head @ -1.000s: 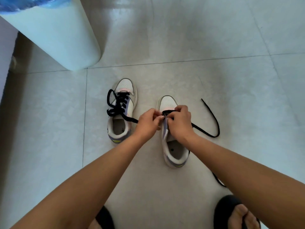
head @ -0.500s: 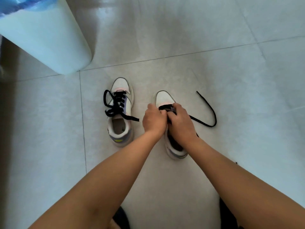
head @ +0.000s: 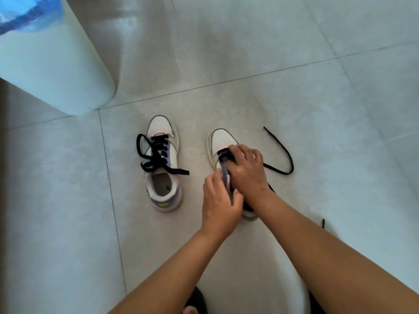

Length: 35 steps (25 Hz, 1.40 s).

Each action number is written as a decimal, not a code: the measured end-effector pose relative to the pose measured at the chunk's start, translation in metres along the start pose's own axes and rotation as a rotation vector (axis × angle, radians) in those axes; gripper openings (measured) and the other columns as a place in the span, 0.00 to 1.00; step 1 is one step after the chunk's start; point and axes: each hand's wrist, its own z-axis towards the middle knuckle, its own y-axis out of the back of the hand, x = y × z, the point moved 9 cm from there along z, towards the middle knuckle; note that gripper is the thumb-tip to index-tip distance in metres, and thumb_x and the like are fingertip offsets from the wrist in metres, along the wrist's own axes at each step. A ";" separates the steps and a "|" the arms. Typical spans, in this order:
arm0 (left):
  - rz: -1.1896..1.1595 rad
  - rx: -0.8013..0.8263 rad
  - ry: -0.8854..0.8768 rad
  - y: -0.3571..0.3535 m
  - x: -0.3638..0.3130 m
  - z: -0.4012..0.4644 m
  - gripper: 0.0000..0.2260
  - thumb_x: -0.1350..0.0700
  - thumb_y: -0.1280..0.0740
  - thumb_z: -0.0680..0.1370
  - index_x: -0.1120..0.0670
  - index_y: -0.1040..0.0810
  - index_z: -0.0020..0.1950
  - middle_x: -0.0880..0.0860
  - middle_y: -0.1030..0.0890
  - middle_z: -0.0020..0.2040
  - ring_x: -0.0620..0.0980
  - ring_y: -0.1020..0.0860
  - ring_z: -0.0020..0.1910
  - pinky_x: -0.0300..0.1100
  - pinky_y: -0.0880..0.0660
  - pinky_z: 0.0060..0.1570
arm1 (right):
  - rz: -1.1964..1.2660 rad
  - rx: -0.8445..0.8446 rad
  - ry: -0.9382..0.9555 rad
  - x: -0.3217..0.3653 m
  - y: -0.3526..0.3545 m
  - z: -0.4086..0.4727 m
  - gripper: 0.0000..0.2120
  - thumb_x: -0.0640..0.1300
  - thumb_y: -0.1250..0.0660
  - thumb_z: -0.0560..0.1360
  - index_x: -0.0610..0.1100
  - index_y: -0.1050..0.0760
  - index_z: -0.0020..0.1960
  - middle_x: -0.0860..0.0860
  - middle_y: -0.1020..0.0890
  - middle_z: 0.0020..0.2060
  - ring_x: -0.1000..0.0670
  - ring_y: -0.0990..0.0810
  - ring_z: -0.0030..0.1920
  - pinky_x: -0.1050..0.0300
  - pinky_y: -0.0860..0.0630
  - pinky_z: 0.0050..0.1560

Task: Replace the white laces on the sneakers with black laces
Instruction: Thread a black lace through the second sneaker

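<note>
Black lace (head: 286,155) is threaded only at the toe eyelets of the right sneaker (head: 221,141), its tongue (head: 225,173) now drawn back by the left hand (head: 218,200), while the right hand (head: 247,168) grips the lace; lacing has barely begun.

No legible text or labels

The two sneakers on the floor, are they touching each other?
Apart. The head view shows a strip of bare floor tile between the left sneaker and the right sneaker for their whole length.
</note>
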 end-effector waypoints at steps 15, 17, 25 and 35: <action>0.193 -0.076 0.097 -0.011 0.012 0.008 0.24 0.63 0.26 0.65 0.65 0.26 0.60 0.59 0.28 0.42 0.54 0.24 0.28 0.37 0.30 0.19 | 0.625 0.429 -0.483 -0.056 -0.006 -0.010 0.06 0.49 0.35 0.77 0.48 0.28 0.52 0.46 0.29 0.49 0.49 0.26 0.45 0.60 0.30 0.48; 0.204 -0.061 0.018 -0.011 0.007 0.008 0.20 0.60 0.32 0.68 0.66 0.25 0.59 0.59 0.28 0.41 0.53 0.25 0.27 0.36 0.31 0.18 | 0.706 0.480 -0.584 -0.067 -0.012 -0.008 0.11 0.48 0.33 0.76 0.47 0.33 0.52 0.49 0.27 0.38 0.51 0.28 0.35 0.60 0.31 0.37; 0.355 0.160 0.236 -0.008 0.019 0.021 0.19 0.53 0.47 0.81 0.58 0.42 0.70 0.56 0.21 0.46 0.58 0.21 0.45 0.44 0.32 0.38 | 0.715 1.010 -0.506 -0.079 -0.007 0.004 0.18 0.54 0.37 0.77 0.46 0.25 0.33 0.48 0.27 0.35 0.50 0.30 0.38 0.58 0.32 0.42; 0.310 0.287 0.390 0.012 0.034 0.038 0.08 0.55 0.45 0.81 0.59 0.36 0.56 0.64 0.24 0.55 0.62 0.24 0.53 0.50 0.28 0.50 | 0.137 0.517 0.082 -0.157 0.068 0.065 0.11 0.50 0.38 0.78 0.45 0.24 0.55 0.53 0.23 0.41 0.48 0.24 0.43 0.56 0.31 0.43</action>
